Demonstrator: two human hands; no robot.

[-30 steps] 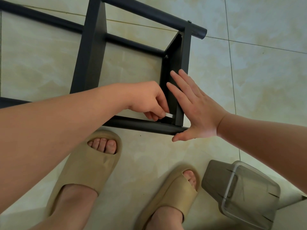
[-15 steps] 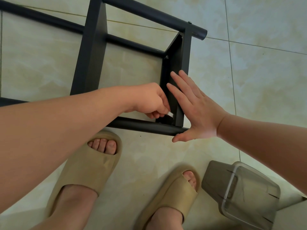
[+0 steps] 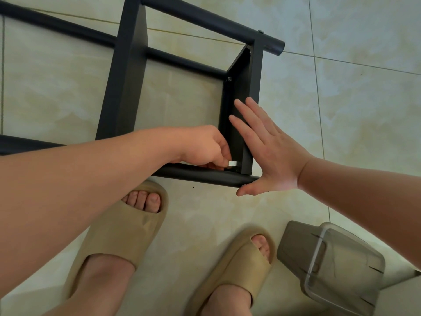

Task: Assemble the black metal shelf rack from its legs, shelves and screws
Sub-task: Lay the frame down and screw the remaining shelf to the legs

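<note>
As the black metal shelf rack (image 3: 127, 87) is touched by the flat right hand (image 3: 271, 153), a small silver tool (image 3: 232, 164) is pinched by the left hand (image 3: 202, 144).

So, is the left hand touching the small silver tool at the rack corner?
Touching: in the head view the left hand pinches the silver tool between curled fingertips, with no gap visible.

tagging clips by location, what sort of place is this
Probably a room in a home: a glossy beige tiled floor, the person in foam slide sandals, and the black rack being put together on the floor beside a small plastic bin.
</note>
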